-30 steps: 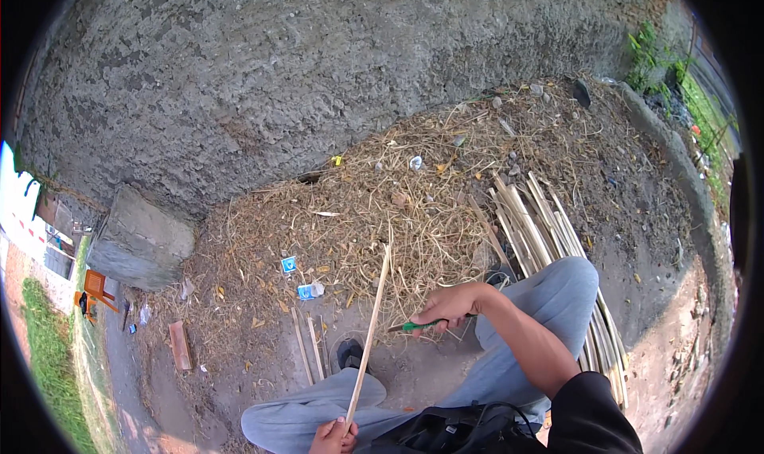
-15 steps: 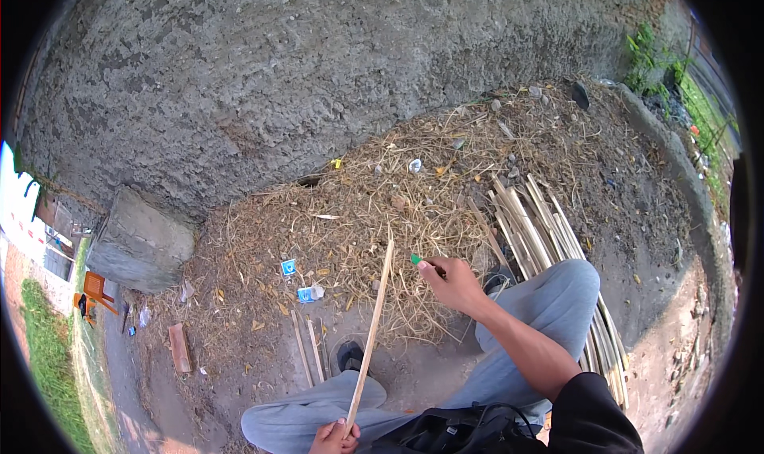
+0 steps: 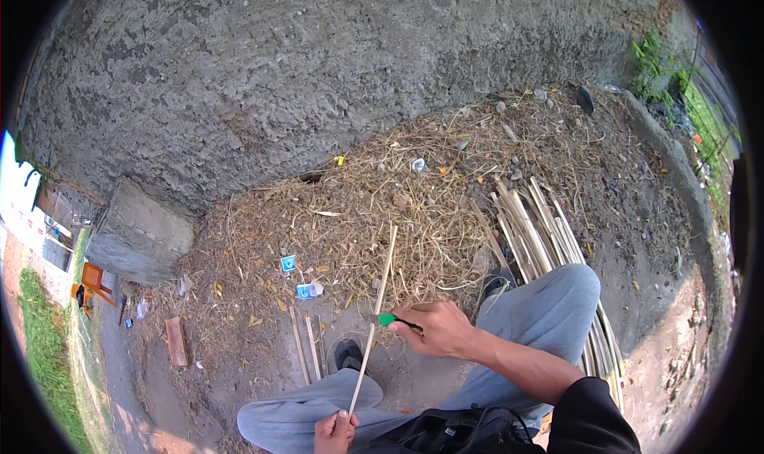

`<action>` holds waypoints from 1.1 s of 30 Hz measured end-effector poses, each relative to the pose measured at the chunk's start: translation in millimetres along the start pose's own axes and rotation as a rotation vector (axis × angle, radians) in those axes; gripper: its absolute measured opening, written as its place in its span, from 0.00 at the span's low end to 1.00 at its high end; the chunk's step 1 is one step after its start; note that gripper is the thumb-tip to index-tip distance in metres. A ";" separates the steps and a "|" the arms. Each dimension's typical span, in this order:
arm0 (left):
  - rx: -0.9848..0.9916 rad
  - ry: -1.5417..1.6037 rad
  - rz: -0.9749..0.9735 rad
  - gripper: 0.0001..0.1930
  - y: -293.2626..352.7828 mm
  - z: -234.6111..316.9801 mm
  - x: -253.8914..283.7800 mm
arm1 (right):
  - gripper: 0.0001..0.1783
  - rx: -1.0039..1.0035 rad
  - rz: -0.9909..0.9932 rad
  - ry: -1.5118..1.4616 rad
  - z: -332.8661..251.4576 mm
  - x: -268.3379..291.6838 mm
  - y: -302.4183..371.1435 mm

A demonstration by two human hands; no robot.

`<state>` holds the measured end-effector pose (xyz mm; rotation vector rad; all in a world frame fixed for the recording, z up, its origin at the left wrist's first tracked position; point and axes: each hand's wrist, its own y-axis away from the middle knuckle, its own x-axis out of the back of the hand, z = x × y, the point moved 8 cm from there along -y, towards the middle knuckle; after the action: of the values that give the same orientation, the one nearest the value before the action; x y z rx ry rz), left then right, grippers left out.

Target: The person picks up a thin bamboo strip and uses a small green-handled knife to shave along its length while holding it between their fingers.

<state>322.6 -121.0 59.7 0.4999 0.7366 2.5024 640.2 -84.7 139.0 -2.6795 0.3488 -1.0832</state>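
My left hand (image 3: 335, 432), low in the picture over my lap, is closed round the near end of a long, thin bamboo strip (image 3: 364, 360). The strip slants up and slightly right, away from me. In my closed right hand (image 3: 438, 329) is a knife with a green handle (image 3: 387, 319). Its short blade lies at or against the strip about halfway along; contact is hard to tell. Most of the handle is hidden by my fingers. Beyond the strip, dry shavings (image 3: 434, 251) cover the ground.
A bundle of bamboo strips (image 3: 533, 231) lies beside my right leg. Several loose strips (image 3: 306, 346) rest near my left foot. A rough wall (image 3: 318, 72) rises ahead, with a concrete block (image 3: 143, 235) at its left. A brick (image 3: 177, 341) and blue packets (image 3: 305, 292) lie leftward.
My right hand has moved left and toward me, bringing the knife from right of the bamboo strip to its middle. My left hand has risen slightly, still gripping the strip.
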 end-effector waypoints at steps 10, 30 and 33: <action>-0.078 0.134 0.031 0.17 -29.3 50.6 -25.4 | 0.15 0.156 -0.021 -0.024 -21.1 -19.0 15.9; 0.088 0.364 -0.222 0.17 -57.9 95.2 -68.3 | 0.15 0.103 0.151 0.170 0.1 -1.1 1.9; 0.152 0.382 -0.270 0.17 -48.8 86.4 -70.8 | 0.15 0.011 0.264 0.101 20.4 1.0 -3.3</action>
<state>437.2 -88.1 85.0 -0.0359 1.0655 2.3181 655.7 -79.4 126.4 -2.4845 0.6906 -1.1350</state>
